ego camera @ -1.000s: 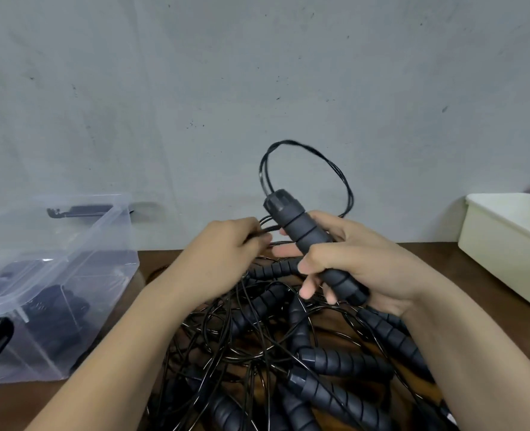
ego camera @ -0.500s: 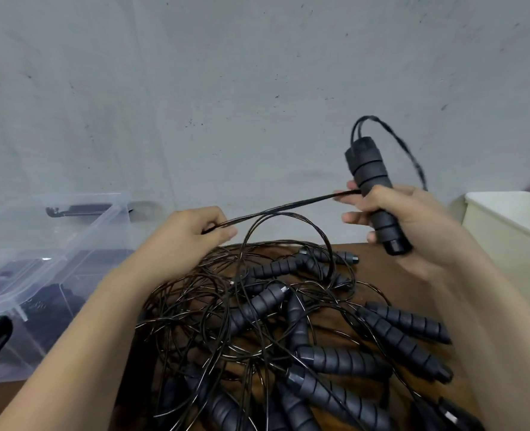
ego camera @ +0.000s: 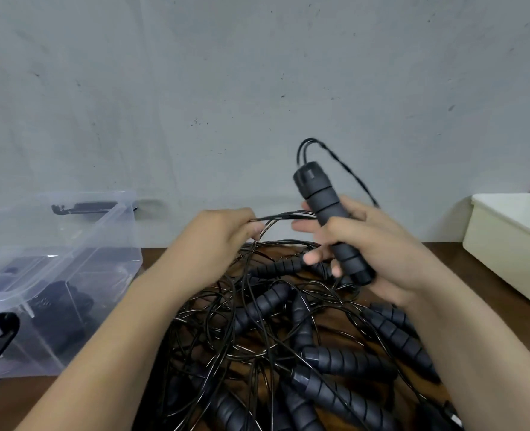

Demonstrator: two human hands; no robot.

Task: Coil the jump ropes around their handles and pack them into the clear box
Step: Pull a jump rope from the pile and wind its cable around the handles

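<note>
Here we are over the brown wooden tabletop [ego camera: 9, 399], and both hands are busy. Our right hand [ego camera: 378, 244] is raised above the heap, its fingers curled round a black ribbed foam handle [ego camera: 329, 219]. The handle stands nearly upright, with its capped end tipped up and a little to the left. We cannot tell whether this is 1 handle or 2 held together. 2 thin strands leave the cap, loop upward and run down to the right behind the hand.

Our left hand [ego camera: 223, 234] sits just to the left at about the same height, pinching a bunch of thin black cords [ego camera: 285, 216] between thumb and fingertips. Those cords stretch almost level from the left hand across to the handle, meeting it near its middle by the right hand's fingers. More strands drop from the left hand into the pile below.

Under both hands lies a tangled heap of black jump ropes [ego camera: 304, 337]. Ribbed handles point every way and glossy cords loop over them, all resting on the tabletop outside the box.

The clear plastic box [ego camera: 71, 253] stands at the far left, near the left forearm and well apart from the right hand. 2 black latches [ego camera: 83, 208] show on it, and the dark shapes inside are too blurred through the plastic to name. At the far right a cream plastic tub [ego camera: 506, 244] sits on the tabletop against the grey wall [ego camera: 195, 88].
</note>
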